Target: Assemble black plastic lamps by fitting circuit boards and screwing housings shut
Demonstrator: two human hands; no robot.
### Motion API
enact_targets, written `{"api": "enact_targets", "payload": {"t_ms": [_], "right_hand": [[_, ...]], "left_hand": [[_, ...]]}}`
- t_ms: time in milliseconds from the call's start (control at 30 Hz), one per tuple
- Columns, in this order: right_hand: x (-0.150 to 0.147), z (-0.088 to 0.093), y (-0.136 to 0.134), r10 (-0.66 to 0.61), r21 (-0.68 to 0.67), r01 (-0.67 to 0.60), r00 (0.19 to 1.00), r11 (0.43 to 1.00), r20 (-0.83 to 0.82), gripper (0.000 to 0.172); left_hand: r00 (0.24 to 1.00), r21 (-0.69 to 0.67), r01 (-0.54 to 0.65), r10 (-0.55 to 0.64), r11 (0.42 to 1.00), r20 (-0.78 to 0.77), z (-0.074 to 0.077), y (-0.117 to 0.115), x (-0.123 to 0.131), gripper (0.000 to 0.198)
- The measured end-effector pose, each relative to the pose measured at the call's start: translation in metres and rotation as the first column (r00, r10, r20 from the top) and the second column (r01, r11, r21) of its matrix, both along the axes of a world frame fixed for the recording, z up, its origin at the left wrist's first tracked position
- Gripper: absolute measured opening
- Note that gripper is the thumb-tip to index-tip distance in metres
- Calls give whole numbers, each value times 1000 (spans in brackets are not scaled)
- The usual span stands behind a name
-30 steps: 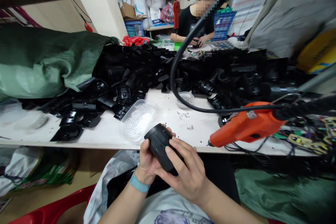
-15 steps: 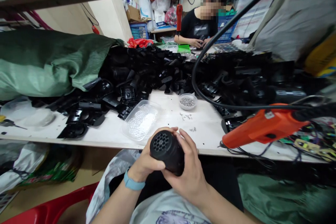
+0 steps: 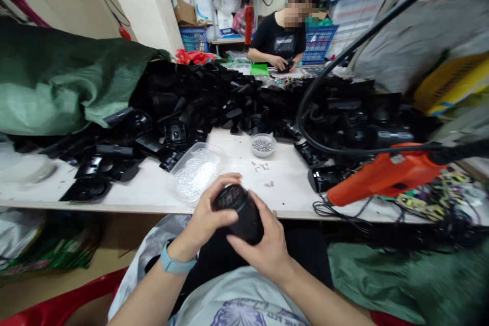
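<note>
The left hand (image 3: 208,220) and right hand (image 3: 269,247) wrap their fingers round a black cylinder (image 3: 246,219) at the front edge of the table (image 3: 145,188). The step seems to be turning or checking it; the next move likely calls for a steady hold.

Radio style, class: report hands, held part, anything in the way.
Left hand, right hand: both gripping black cylinder. Cylinder tilted, perforated end up. Nothing seen blocking; orange power tool off right, untouched.
</note>
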State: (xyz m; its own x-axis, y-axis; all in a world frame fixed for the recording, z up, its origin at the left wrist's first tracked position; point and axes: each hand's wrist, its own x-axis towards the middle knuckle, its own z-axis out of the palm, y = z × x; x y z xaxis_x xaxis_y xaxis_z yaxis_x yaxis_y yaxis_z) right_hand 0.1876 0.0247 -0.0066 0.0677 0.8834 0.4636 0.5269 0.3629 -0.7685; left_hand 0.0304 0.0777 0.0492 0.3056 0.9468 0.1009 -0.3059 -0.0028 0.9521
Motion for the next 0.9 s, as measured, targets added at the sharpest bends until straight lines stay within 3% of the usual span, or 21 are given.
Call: {"api": "enact_targets", "payload": {"t_ms": [67,100,200,233,267,300,333,400,433,467,500,533,567,633,767,900], "right_hand": [[0,6,3,-147,85,136,980,987,131,88],[2,9,2,-145,126,120,968,985,207,88],[18,24,-14,80,128,-138,923,982,377,89],[28,30,-22,95,156,-165,920,974,381,91],[39,37,-29,32,229,-120,935,966,353,91],[52,46,-35,-110,356,-1,950,935,292,89],[65,55,-37,-276,469,167,945,867,175,89],[89,72,-29,-426,467,450,890,761,-163,87],[98,80,-20,-384,355,455,887,816,-255,87],[104,87,-8,-300,235,373,908,898,-293,83],[108,92,5,-208,100,254,920,962,-333,71],[110,96,20,-123,-3,132,918,991,-376,56],[109,97,34,-60,-61,37,903,997,-425,41],[105,97,60,-1,-51,-30,849,998,-528,24],[94,87,96,-8,34,38,779,999,-626,24],[93,72,112,-7,13,20,758,1000,-652,22]], "left_hand": [[985,-243,-107,137,964,109,-15,-11,14,50],[973,-339,-109,170,935,154,-22,-16,21,53],[952,-542,-107,242,834,185,-39,-26,29,42],[947,-586,-96,255,805,195,-43,-26,27,37],[942,-620,-62,250,782,222,-47,-24,22,35],[937,-642,16,212,767,276,-50,-21,16,36],[925,-651,123,150,749,348,-52,-17,9,40],[867,-624,328,36,709,497,-55,-8,0,51],[835,-601,396,0,694,550,-56,-3,-1,54],[810,-581,439,-22,685,586,-56,2,2,56],[796,-571,464,-37,677,604,-56,9,7,55],[793,-572,476,-44,669,608,-55,16,15,54],[796,-582,482,-50,655,603,-54,24,24,51],[826,-628,470,-58,620,561,-51,40,45,49],[904,-751,383,-51,538,425,-46,63,68,44],[938,-811,321,-44,489,344,-44,65,56,43]]}}
